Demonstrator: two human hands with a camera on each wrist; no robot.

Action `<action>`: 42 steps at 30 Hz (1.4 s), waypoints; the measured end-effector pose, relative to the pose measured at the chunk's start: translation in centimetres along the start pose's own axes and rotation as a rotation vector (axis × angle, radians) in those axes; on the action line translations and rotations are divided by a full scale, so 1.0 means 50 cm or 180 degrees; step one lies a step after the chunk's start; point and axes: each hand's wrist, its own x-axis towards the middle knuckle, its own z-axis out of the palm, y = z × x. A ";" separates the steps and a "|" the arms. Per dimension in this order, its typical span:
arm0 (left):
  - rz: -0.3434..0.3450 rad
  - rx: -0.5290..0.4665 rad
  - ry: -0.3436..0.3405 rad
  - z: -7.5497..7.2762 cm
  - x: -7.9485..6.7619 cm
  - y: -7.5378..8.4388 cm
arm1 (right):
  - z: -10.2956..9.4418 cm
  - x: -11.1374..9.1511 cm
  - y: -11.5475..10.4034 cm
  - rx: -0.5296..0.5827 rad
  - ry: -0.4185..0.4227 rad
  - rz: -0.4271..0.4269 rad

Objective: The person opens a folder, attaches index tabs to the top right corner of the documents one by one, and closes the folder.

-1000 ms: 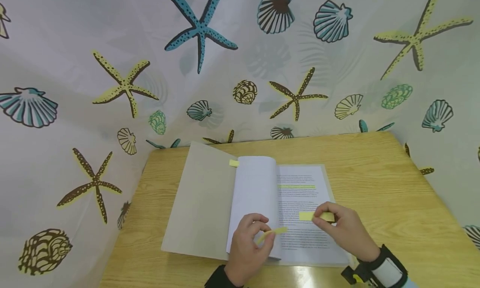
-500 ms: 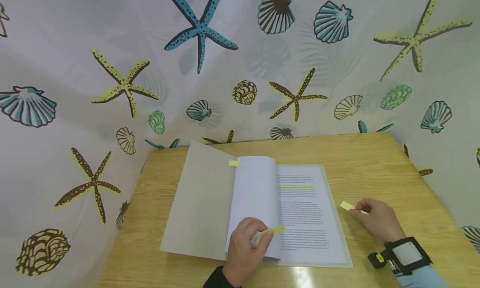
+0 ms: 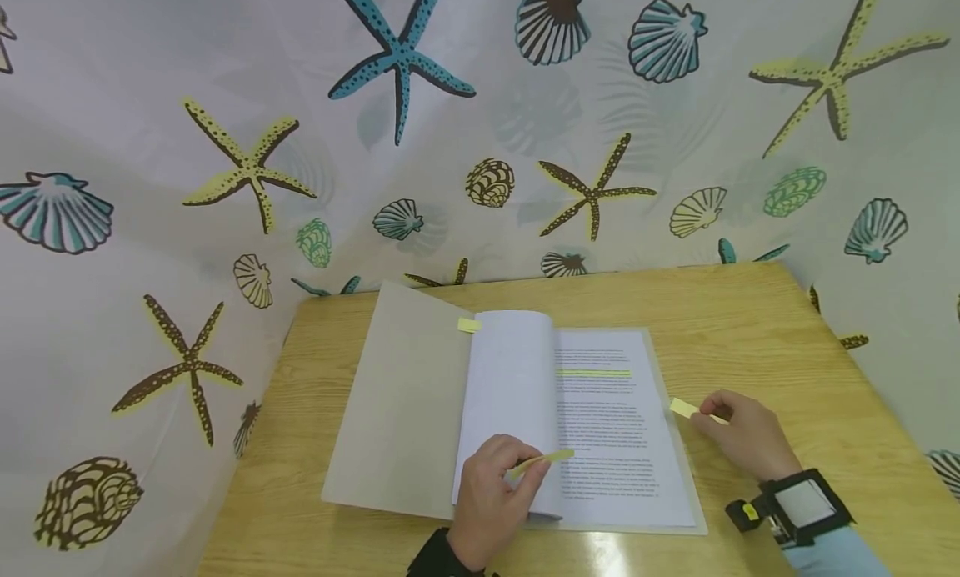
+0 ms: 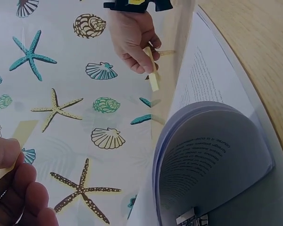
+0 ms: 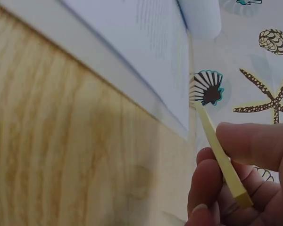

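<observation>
Between thumb and fingertips, my left hand (image 3: 487,502) pinches a single yellow sticky note (image 3: 561,455), a narrow strip held over the lower part of the open document. My right hand (image 3: 750,437) grips a slim pad of yellow sticky notes (image 5: 222,162), just off the document's right edge. Its thickness shows in the right wrist view. The document lies in a folder with a pale cover (image 3: 401,418) turned to the left. A turned sheaf of pages (image 3: 512,385) curls over beside a printed page (image 3: 607,477) with one yellow-highlighted line.
Another yellow sticky note (image 3: 468,325) juts from the top left of the turned pages. Under the folder is a wooden table (image 3: 750,335). A curtain with shells and starfish (image 3: 450,135) surrounds its back and sides. A metal clip (image 4: 194,220) shows inside the folder.
My right hand has moved right with the pad, from over the printed page to beside the folder, then slightly back left. My left hand stays nearly still, holding its sticky note.
</observation>
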 end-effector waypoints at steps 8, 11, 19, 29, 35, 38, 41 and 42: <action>0.0039 -0.0018 0.0021 -0.002 0.003 0.005 | 0.006 0.006 0.043 -0.0292 -0.0041 0.0211; 0.0035 -0.0016 0.0023 -0.002 0.004 0.005 | 0.006 0.004 0.045 -0.0362 -0.0019 0.0276; 0.0066 -0.0013 -0.0004 0.001 0.008 0.008 | 0.010 0.002 0.022 -0.0481 0.0236 0.0093; 0.0131 -0.0146 -0.0260 0.014 0.022 0.018 | 0.040 -0.060 -0.224 0.1047 -0.0503 -0.1901; 0.0241 -0.0160 -0.0252 0.020 0.028 0.021 | 0.072 -0.076 -0.287 0.1323 -0.0404 -0.2516; 0.0163 -0.0189 -0.0166 0.017 0.027 0.020 | 0.072 -0.075 -0.284 0.1288 -0.0229 -0.2464; 0.0091 -0.0255 -0.0103 0.014 0.025 0.017 | 0.066 -0.076 -0.282 0.1234 -0.0190 -0.2338; 0.0081 -0.0282 -0.0102 0.015 0.025 0.016 | 0.065 -0.077 -0.284 0.1247 -0.0227 -0.2295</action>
